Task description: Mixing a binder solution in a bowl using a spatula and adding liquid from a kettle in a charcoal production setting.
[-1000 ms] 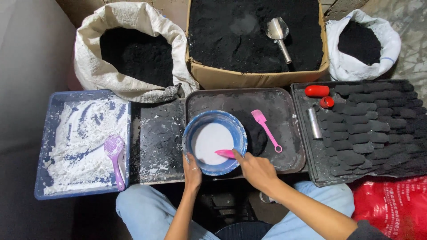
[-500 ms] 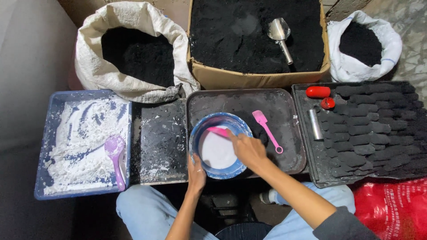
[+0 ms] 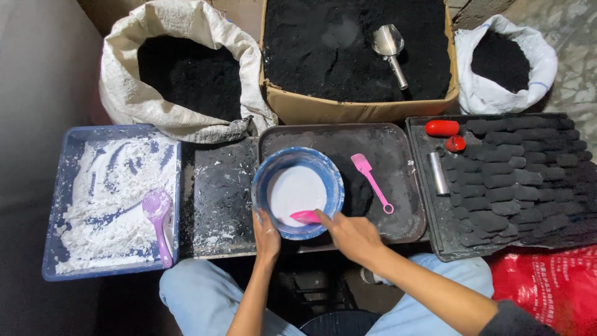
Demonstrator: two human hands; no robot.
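A blue bowl (image 3: 297, 157) with white liquid inside stands on a dark metal tray (image 3: 398, 205) in front of me. My left hand (image 3: 267, 235) grips the bowl's near rim. My right hand (image 3: 352, 235) holds a pink spoon (image 3: 305, 216), whose tip dips into the white liquid at the near side of the bowl. A second pink spatula (image 3: 370, 179) lies on the tray to the right of the bowl, beside a small heap of black powder.
A blue tray (image 3: 62, 199) of white powder with a lilac scoop (image 3: 158, 218) sits at the left. Behind are a white sack (image 3: 180, 74) and a cardboard box (image 3: 354, 109) of black powder with a metal scoop (image 3: 389, 48), and a smaller bag (image 3: 504, 62). A black tray (image 3: 516, 180) at right holds several black briquettes, red caps and a metal tube.
My right hand has drawn the pink spoon from the far side of the bowl back to its near side. My left hand stays on the rim.
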